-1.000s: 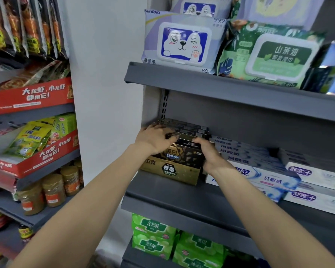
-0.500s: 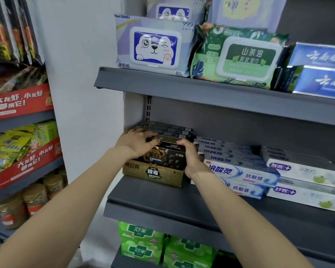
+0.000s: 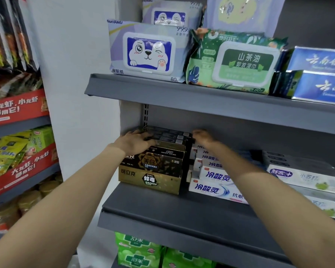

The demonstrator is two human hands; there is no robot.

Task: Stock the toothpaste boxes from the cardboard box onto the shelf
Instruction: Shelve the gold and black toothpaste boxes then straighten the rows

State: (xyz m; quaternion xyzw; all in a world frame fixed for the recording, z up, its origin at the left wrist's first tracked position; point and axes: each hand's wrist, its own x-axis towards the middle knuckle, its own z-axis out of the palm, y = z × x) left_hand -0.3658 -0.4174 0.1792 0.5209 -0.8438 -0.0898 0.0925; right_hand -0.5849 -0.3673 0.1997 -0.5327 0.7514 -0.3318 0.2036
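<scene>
A stack of black-and-gold toothpaste boxes (image 3: 153, 167) already sits on the grey shelf (image 3: 182, 215), just left of the white-and-blue toothpaste boxes (image 3: 213, 180). The left hand (image 3: 135, 142) rests flat on the stack's top; the right hand (image 3: 203, 137) curls at its far right corner, grip unclear. The cardboard box is out of view, so what remains cannot be told.
</scene>
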